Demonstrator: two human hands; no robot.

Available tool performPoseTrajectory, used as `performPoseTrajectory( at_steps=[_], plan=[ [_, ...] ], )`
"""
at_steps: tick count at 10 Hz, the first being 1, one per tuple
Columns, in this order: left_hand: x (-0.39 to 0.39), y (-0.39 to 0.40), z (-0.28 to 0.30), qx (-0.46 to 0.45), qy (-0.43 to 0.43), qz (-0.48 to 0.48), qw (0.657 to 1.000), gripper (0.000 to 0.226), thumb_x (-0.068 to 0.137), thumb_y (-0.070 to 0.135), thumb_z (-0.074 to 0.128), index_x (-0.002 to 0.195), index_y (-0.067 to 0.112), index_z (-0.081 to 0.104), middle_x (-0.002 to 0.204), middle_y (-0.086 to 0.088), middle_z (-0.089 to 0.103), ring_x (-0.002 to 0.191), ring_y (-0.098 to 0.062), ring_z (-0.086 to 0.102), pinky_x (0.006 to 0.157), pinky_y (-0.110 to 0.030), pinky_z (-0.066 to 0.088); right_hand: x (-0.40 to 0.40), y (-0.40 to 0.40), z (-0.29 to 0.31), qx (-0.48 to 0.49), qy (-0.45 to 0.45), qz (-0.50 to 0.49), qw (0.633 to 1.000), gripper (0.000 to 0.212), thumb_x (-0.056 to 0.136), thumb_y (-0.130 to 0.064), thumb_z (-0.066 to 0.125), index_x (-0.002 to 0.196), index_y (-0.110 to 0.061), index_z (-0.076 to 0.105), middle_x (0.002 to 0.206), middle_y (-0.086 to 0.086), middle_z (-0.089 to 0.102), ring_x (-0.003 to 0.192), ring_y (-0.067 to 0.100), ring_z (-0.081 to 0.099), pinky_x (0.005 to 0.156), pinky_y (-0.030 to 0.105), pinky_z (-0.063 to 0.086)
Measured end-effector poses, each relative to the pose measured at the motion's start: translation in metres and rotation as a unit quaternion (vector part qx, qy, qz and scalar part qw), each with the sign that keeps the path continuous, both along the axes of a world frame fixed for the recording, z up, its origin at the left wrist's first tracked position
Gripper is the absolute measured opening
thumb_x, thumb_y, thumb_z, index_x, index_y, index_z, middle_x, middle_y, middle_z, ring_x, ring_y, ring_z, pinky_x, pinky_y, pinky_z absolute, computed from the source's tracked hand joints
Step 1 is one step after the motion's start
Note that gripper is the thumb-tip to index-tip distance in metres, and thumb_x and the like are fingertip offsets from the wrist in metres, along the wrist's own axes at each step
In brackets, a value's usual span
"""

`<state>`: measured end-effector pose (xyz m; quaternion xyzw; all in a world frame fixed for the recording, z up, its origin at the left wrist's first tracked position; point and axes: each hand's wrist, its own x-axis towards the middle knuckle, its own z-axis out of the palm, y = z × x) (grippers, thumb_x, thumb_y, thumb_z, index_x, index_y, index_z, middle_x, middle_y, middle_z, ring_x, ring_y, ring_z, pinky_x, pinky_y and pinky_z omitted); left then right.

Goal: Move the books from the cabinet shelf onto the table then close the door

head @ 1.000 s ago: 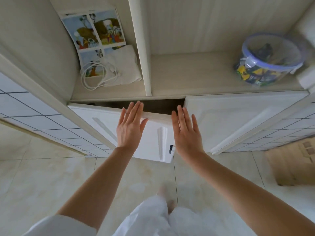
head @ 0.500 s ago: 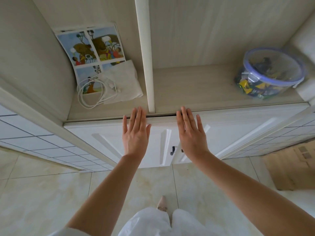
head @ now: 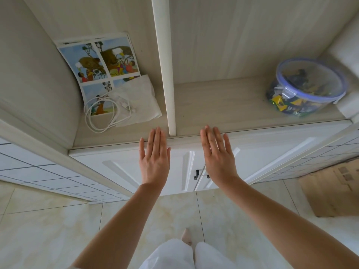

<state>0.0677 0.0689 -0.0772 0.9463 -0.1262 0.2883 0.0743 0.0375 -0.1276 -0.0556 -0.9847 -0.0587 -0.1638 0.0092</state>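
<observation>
I look down at my two bare hands, both flat with fingers straight and together, holding nothing. My left hand (head: 154,158) lies against the left door (head: 124,167) near its top edge; my right hand (head: 217,156) lies against the right door (head: 272,152) the same way. Both white doors sit flush and shut, their small dark handles (head: 196,174) side by side between my wrists. Above the doors runs an open shelf (head: 223,105), split by a white upright post (head: 165,65). At the shelf's left end a picture book (head: 99,61) leans against the back wall, with a white cloth (head: 139,101) and a coiled white cable (head: 101,117) lying over its lower part. At the right end stands a clear tub with a blue rim (head: 308,86), full of colourful packets. No table is in view. A cardboard box (head: 334,189) rests on the tiled floor to the right.
</observation>
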Motion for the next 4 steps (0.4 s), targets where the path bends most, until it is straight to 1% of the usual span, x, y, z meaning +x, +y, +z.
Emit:
performPoseTrajectory(
  at_steps=[1, 2, 3, 4],
  plan=[
    [0.0, -0.001, 0.002, -0.002, 0.01, 0.005, 1.0, 0.048, 0.1, 0.021, 0.049, 0.143, 0.001, 0.041, 0.149, -0.013, 0.043, 0.141, -0.025, 0.036, 0.115, -0.05, 0.028, 0.0, -0.003, 0.003, -0.01, 0.01, 0.004, 1.0, 0.064, 0.087, 0.002, 0.009, 0.15, -0.002, 0.021, 0.157, 0.016, 0.026, 0.143, 0.036, 0.028, 0.115, 0.053, 0.027],
    [-0.003, -0.001, 0.005, 0.02, 0.067, 0.011, 0.998, 0.06, 0.098, 0.03, 0.049, 0.147, 0.002, 0.031, 0.153, -0.014, 0.037, 0.144, -0.025, 0.03, 0.118, -0.05, 0.019, 0.001, -0.001, 0.006, -0.009, 0.027, 0.006, 1.0, 0.066, 0.084, 0.003, 0.018, 0.15, 0.0, 0.02, 0.157, 0.018, 0.024, 0.143, 0.038, 0.025, 0.115, 0.054, 0.026],
    [-0.005, 0.0, 0.014, 0.05, 0.114, -0.001, 0.992, 0.073, 0.094, 0.039, 0.049, 0.15, 0.003, 0.021, 0.156, -0.013, 0.029, 0.147, -0.026, 0.023, 0.119, -0.049, 0.013, -0.001, 0.002, 0.012, -0.007, 0.055, -0.004, 0.998, 0.065, 0.084, -0.001, 0.028, 0.148, 0.003, 0.022, 0.155, 0.022, 0.025, 0.142, 0.042, 0.025, 0.115, 0.055, 0.024],
    [-0.008, 0.001, 0.023, 0.051, 0.139, 0.003, 0.989, 0.079, 0.091, 0.037, 0.053, 0.152, 0.005, 0.013, 0.159, -0.013, 0.021, 0.148, -0.025, 0.017, 0.12, -0.05, 0.013, -0.005, 0.005, 0.017, -0.003, 0.075, -0.027, 0.997, 0.068, 0.082, -0.002, 0.036, 0.147, 0.008, 0.019, 0.154, 0.029, 0.021, 0.141, 0.047, 0.023, 0.115, 0.055, 0.019]
  ],
)
